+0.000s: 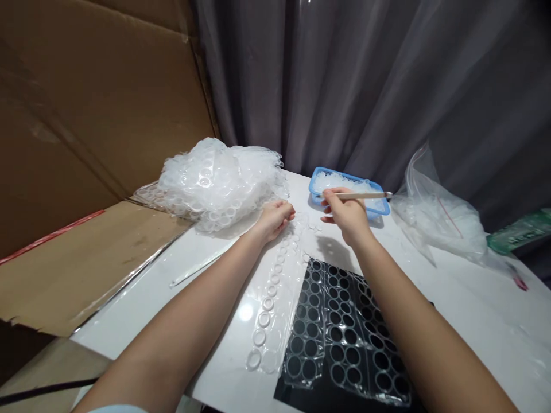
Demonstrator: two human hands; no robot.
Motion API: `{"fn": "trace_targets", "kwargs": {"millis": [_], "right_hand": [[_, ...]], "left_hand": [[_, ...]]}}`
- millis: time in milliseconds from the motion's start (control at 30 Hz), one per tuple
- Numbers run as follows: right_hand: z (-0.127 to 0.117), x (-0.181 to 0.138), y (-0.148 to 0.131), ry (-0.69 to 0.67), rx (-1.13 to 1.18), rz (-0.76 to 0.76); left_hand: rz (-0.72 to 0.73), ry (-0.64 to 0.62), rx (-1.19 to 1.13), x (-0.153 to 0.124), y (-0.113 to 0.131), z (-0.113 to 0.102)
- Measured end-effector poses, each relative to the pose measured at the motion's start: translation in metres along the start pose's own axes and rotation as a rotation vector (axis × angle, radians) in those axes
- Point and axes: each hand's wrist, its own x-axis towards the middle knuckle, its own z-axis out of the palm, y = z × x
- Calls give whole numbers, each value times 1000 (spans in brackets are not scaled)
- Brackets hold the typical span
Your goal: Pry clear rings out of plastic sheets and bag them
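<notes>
My left hand is closed, its fingers curled at the far end of a clear plastic strip. What its fingertips pinch, if anything, is hidden. Along the strip runs a row of small white rings. My right hand grips a slender beige stick-like tool above the table, in front of a blue basket. Translucent pieces fill that basket. A few loose clear rings lie between my hands. Nearer to me, clear sheets of rings cover a black mat.
A heap of clear ring sheets rises at the back left beside cardboard. A thin white stick lies left of my forearm. To the right are a zip bag and a green packet. Behind hangs a grey curtain.
</notes>
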Motion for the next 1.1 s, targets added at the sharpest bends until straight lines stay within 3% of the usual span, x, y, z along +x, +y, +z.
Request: {"fn": "trace_targets", "kwargs": {"millis": [67,133,233,433,733,967,1100], "right_hand": [[7,7,21,-49,-142,62],[13,11,46,-65,-284,51],[20,13,73,12,-340,17],[23,5,79,56,-423,-46],[21,3,78,36,-446,-43],[22,6,77,-11,-527,-69],[22,6,80,9,-507,-82]], "left_hand": [[131,16,165,-1,-6,1],[353,8,493,-1,-11,2],[562,-35,871,-1,-14,2],[572,0,993,-5,-14,3],[521,-113,1227,-5,-16,8],[496,-157,1117,15,-13,14],[452,-31,1001,25,-2,1]]}}
